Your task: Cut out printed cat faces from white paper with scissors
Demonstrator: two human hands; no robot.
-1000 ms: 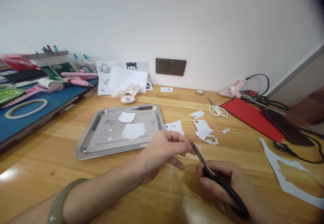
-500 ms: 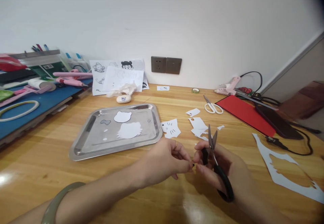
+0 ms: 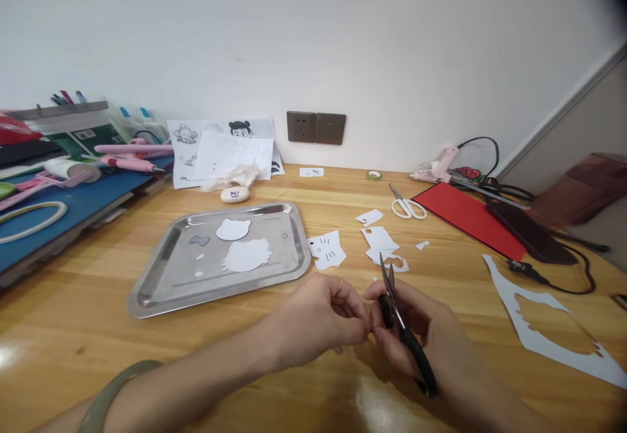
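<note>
My right hand [image 3: 431, 335] grips black-handled scissors [image 3: 399, 319], blades nearly closed and pointing up and away. My left hand [image 3: 318, 319] is pinched right beside the blades, fingertips together on something too small to make out. A ring sits on one left finger and a green bangle [image 3: 110, 397] on that wrist. Just beyond the hands lie white paper scraps [image 3: 385, 247] and a small white piece with whiskers drawn on it [image 3: 326, 250]. A steel tray [image 3: 161, 286] to the left holds two white cat-shaped cutouts [image 3: 245, 256].
White-handled scissors [image 3: 406, 208], a red sheet [image 3: 467, 217], a dark tablet [image 3: 531, 234] with cables and a pink glue gun [image 3: 438, 165] lie at the back right. A large cut-out paper remnant [image 3: 548, 328] is right. A blue mat [image 3: 59, 208] with tools is left.
The scissors swung from pointing left to upright, and their blades closed. My hands came together in front of me. The view drifted slightly right.
</note>
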